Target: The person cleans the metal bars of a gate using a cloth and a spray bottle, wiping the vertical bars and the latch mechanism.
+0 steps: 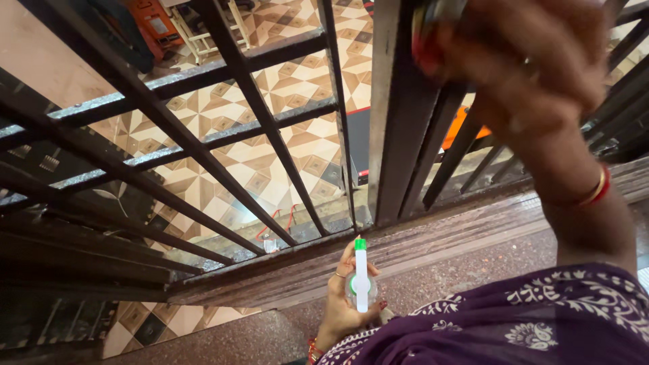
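1. At the upper left of the frame, behind the dark metal grille (203, 135), an orange box-like object (154, 27) sits on the patterned tile floor (270, 162) below; it carries a pale rectangular panel, too small to tell more.
2. Low in the middle, the left hand (348, 297) rests near the stone ledge (433, 270). Its fingers are curled around a white spray bottle (361, 280) with a green tip and a green ring, the nozzle pointing up towards the foot of the grille.
3. Just above the bottle, a thick upright post (399, 115) of the grille runs from the ledge to the top edge.
4. At the upper right, the right hand (534, 61) is blurred against the bars. It seems pressed on something red and dark (429, 40) at the post, but I cannot tell whether the fingers are closed on it.
5. A red and gold bangle (595, 189) circles the right wrist; a purple patterned sleeve (527, 318) fills the lower right.
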